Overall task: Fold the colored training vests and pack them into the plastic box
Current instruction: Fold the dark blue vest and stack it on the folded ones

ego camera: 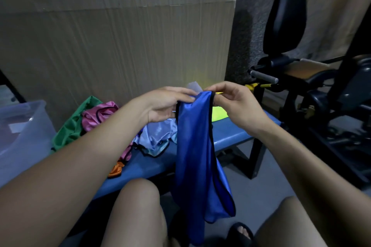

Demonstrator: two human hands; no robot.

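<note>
A royal-blue vest point(194, 146) with black trim hangs from both my hands down between my knees. My left hand point(166, 104) holds its top edge on the left, fingers stretched along the fabric. My right hand point(230, 102) pinches the top edge on the right. Behind it, on the blue bench point(230, 132), lie a green vest point(70, 126), a pink vest point(98, 116), a light-blue vest point(156, 136), an orange vest point(115, 169) and a yellow vest point(219, 114). The clear plastic box point(22, 126) stands at the left end.
A cardboard sheet point(120, 46) stands against the wall behind the bench. Black gym equipment point(311, 86) fills the right side. My bare knees and a sandalled foot point(242, 232) are below, on a grey floor.
</note>
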